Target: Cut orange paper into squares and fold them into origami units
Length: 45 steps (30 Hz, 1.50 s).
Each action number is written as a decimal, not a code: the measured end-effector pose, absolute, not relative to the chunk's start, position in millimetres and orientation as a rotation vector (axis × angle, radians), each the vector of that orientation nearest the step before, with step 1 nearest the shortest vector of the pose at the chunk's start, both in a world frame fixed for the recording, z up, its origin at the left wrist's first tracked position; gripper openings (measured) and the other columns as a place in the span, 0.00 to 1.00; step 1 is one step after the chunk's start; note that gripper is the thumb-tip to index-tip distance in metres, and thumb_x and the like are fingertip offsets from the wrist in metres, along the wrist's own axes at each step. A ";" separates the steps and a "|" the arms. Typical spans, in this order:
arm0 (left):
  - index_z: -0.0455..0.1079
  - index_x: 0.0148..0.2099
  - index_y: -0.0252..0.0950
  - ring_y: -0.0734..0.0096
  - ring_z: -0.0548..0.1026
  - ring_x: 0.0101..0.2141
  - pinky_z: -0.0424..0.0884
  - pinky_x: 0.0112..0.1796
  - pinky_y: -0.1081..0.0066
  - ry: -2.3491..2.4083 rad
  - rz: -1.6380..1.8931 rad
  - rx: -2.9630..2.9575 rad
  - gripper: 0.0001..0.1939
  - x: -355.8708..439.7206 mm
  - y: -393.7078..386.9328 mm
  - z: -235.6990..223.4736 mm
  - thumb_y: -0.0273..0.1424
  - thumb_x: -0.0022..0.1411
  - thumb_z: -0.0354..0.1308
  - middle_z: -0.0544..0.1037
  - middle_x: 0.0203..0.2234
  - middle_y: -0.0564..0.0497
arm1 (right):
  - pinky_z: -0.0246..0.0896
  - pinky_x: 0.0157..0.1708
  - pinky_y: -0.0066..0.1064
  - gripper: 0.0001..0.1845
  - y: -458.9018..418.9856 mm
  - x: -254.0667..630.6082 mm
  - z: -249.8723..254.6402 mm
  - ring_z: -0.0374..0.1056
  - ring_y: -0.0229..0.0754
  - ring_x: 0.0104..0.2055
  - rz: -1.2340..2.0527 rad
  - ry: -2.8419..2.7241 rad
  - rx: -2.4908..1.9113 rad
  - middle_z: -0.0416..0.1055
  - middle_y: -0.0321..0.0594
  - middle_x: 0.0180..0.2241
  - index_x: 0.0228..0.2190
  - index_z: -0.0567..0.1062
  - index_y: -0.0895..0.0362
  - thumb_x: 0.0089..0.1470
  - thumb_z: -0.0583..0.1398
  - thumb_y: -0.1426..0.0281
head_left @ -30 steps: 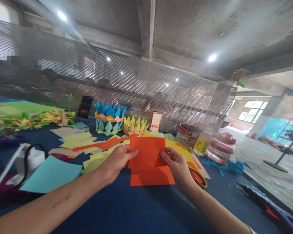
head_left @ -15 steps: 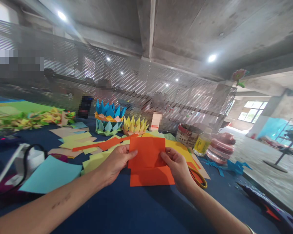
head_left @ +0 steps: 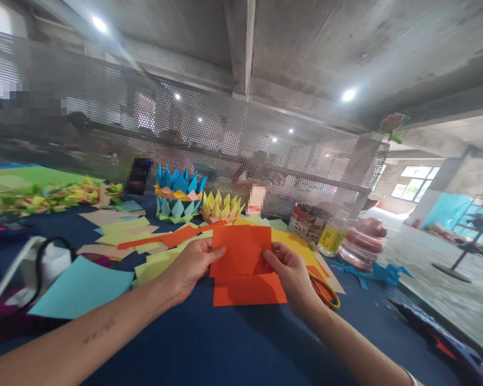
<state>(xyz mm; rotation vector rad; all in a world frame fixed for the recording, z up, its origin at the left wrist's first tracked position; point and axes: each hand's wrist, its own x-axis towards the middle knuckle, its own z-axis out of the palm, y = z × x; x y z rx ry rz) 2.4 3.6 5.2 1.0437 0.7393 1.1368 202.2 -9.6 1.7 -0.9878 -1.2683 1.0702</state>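
In the head view, the left hand [head_left: 191,271] and the right hand [head_left: 288,268] grasp a bright orange square sheet of paper [head_left: 241,244] by its opposite side edges, each with the thumb on the near face, and this square is the landmark for the rest. Just below it, partly covered by it and shaded, is a second flat orange paper sheet [head_left: 249,292] on the dark blue tabletop [head_left: 177,343]. Left of the square lie overlapping pale yellow paper sheets [head_left: 151,269], a long narrow orange paper strip [head_left: 143,241] and, farther out, a light blue paper square [head_left: 84,289]. Behind it stand a spiky blue folded-paper ring [head_left: 181,181] and a spiky yellow folded-paper ring [head_left: 224,205]. Right of it, a yellow looped handle [head_left: 333,301] shows beside the right wrist; beyond are a clear bottle with a yellow label [head_left: 332,237], a pink see-through rounded container [head_left: 362,244] and crumpled bright blue paper scraps [head_left: 388,274]
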 end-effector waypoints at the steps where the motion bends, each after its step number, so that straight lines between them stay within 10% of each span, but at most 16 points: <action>1: 0.76 0.36 0.34 0.63 0.82 0.32 0.75 0.33 0.71 0.744 1.138 1.042 0.16 2.6 3.3 5.7 0.30 0.43 0.74 0.84 0.33 0.47 | 0.72 0.34 0.38 0.18 -9.9 201.9 1.9 0.77 0.50 0.36 1.067 -1.266 -0.986 0.81 0.43 0.36 0.35 0.77 0.55 0.44 0.69 0.57; 45: 0.76 0.36 0.35 0.63 0.81 0.32 0.73 0.32 0.72 0.745 1.118 1.124 0.18 6.3 -1.6 6.3 0.35 0.42 0.74 0.84 0.32 0.49 | 0.58 0.27 0.27 0.19 -17.8 186.5 -1.4 0.64 0.36 0.24 1.049 -1.284 -1.178 0.75 0.39 0.23 0.22 0.77 0.60 0.38 0.70 0.57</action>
